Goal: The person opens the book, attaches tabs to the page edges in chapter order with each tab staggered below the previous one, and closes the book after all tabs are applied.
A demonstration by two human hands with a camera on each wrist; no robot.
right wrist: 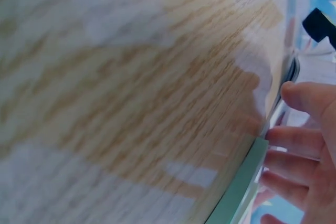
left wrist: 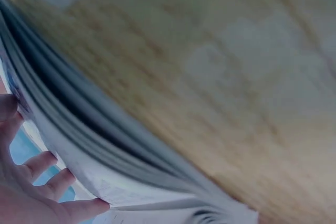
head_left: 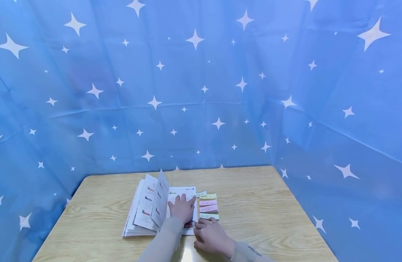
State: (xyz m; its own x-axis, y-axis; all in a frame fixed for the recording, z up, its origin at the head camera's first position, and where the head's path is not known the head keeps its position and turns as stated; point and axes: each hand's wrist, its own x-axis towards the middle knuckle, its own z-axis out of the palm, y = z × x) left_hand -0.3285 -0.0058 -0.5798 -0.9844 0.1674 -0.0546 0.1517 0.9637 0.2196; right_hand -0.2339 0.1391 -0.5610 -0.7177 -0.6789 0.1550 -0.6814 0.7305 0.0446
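An open book point(head_left: 182, 191) lies on the table, several of its left pages fanned and one standing upright. My left hand point(head_left: 182, 210) rests on the right-hand page with its fingers spread. In the left wrist view, its fingertips point(left wrist: 100, 204) press the page near the book's curved edge. My right hand point(head_left: 213, 235) is at the book's lower right corner, fingers loosely bent and thumb at the page edge. Just beyond its fingers, several handwritten sticky notes point(head_left: 209, 209) in pink, green and yellow lie along the book's right side. A green strip point(right wrist: 239, 187) shows beside the right fingers.
The wood-grain table point(head_left: 263, 207) stretches out on both sides of the book. Behind and around it hangs a blue curtain point(head_left: 201, 138) with white stars. A small black object point(right wrist: 318, 25) appears at the right wrist view's edge.
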